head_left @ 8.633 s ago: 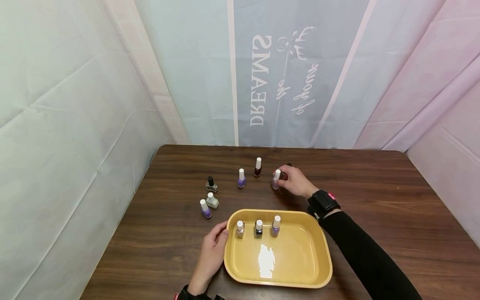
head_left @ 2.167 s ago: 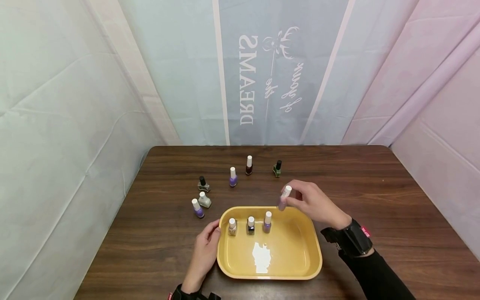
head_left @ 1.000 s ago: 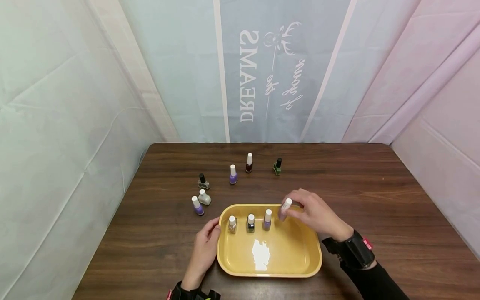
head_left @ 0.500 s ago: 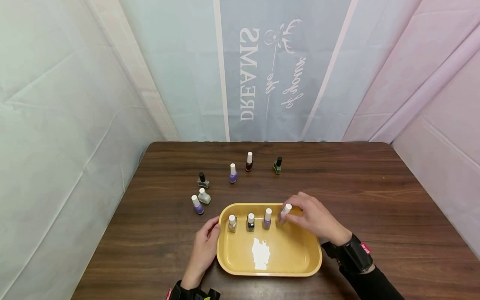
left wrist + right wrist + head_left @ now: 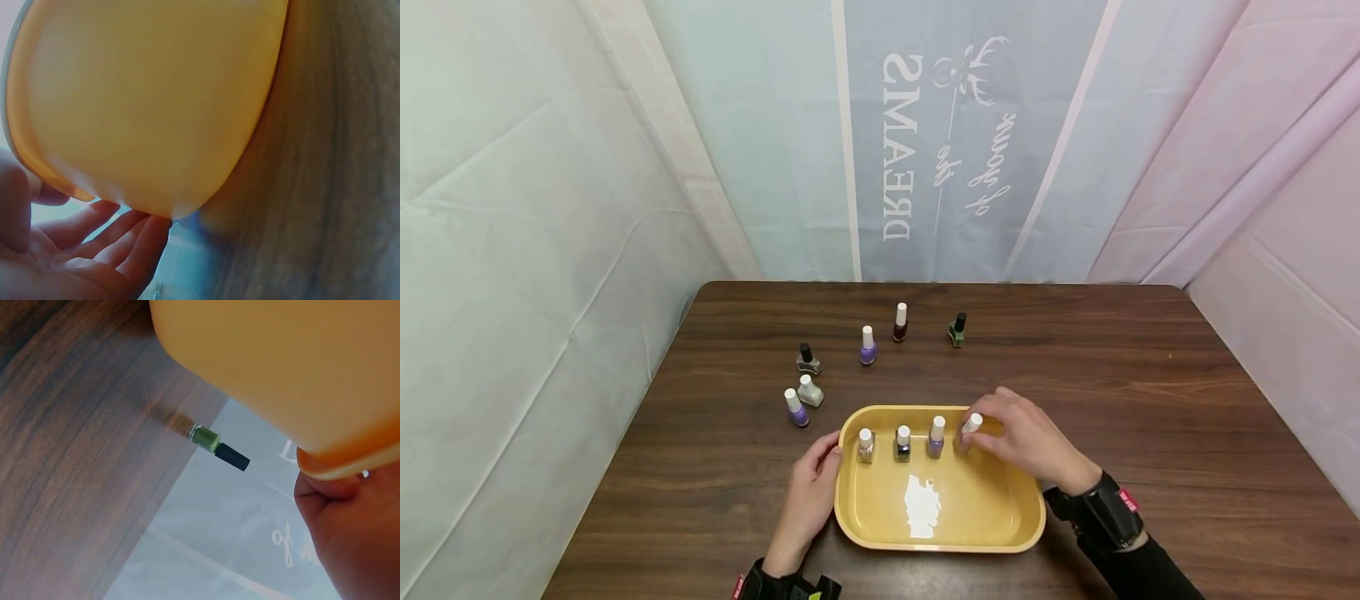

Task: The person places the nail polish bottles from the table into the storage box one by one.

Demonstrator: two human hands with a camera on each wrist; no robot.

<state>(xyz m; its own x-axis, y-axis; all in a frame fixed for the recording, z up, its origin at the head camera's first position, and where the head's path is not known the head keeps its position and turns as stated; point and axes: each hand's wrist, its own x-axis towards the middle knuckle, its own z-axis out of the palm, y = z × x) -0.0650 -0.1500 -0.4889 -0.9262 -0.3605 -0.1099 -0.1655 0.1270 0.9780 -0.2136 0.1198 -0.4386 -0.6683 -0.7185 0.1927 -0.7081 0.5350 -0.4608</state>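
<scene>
At its left end, the yellow tray [image 5: 940, 548] is held by my left hand [image 5: 808, 496], thumb at the rim and fingertips against the outer wall [image 5: 156, 125]. Over the tray's back right part, my right hand [image 5: 1026, 437] pinches a nail polish bottle [image 5: 972, 423] with a white cap, slightly tilted. Its lower part is partly hidden, and I cannot tell whether it touches the tray floor. To its left stand three bottles in a row: a purple nail polish [image 5: 936, 437], a dark nail polish [image 5: 902, 444] and a glittery nail polish [image 5: 866, 447].
Behind the tray on the wooden table [image 5: 1112, 358] stand a green bottle [image 5: 957, 332], a dark red bottle [image 5: 900, 323] and a purple bottle [image 5: 868, 347]. Further left are a grey bottle [image 5: 807, 360], a whitish bottle [image 5: 810, 392] and another purple bottle [image 5: 797, 410].
My right hand has brought the white-capped nail polish from the back of the table into the tray, lowering it beside the row. My left hand stays on the tray.
</scene>
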